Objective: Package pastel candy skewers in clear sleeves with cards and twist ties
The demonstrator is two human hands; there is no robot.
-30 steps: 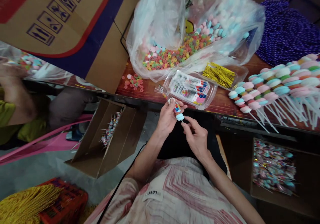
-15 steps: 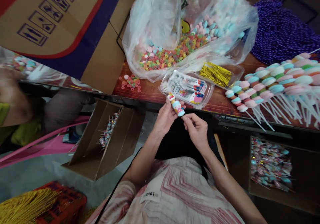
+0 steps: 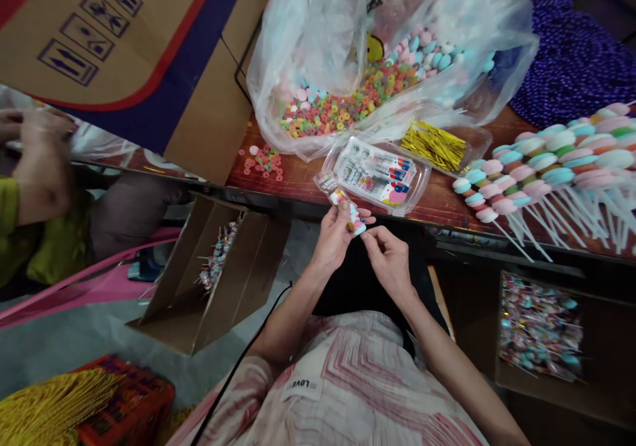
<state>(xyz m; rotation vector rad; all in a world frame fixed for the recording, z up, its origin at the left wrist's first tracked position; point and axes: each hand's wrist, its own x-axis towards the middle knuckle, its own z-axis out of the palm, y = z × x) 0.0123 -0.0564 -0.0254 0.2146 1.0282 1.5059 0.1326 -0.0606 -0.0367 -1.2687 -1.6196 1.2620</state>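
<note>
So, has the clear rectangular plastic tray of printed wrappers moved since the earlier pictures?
No; the tray shows no shift, either way, relative to the flat brown wooden table.

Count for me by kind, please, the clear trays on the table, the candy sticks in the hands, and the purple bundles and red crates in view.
Clear trays: 2
Held candy stick: 1
Purple bundle: 1
Red crate: 1
Total: 5
</note>
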